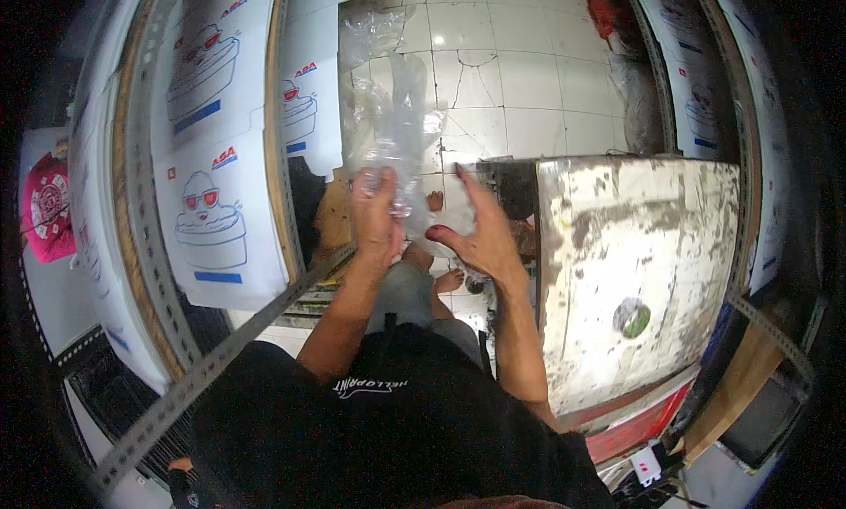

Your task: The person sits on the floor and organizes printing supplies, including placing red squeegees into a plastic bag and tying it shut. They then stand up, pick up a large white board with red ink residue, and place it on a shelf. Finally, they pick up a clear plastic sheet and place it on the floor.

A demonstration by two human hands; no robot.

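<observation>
My left hand (379, 222) is closed around a bunch of clear, crinkled plastic (407, 104), thumb on top. The plastic stretches away from me over the tiled floor, and I cannot tell whether it is bags or loose film. To the right of it, my right hand (492, 240) is slightly blurred, with thumb and index finger spread wide and nothing seen between them. The right fingertips are close to the plastic's edge; dark stains show on the thumb and index tips.
White printed boxes or panels (211, 209) stand on the left rack, edged by a perforated metal bar (220, 359). At right is a worn white tabletop (634, 245) with a round patch. Cracked white floor tiles (529, 77) lie ahead. Something red (604, 11) sits at the far right.
</observation>
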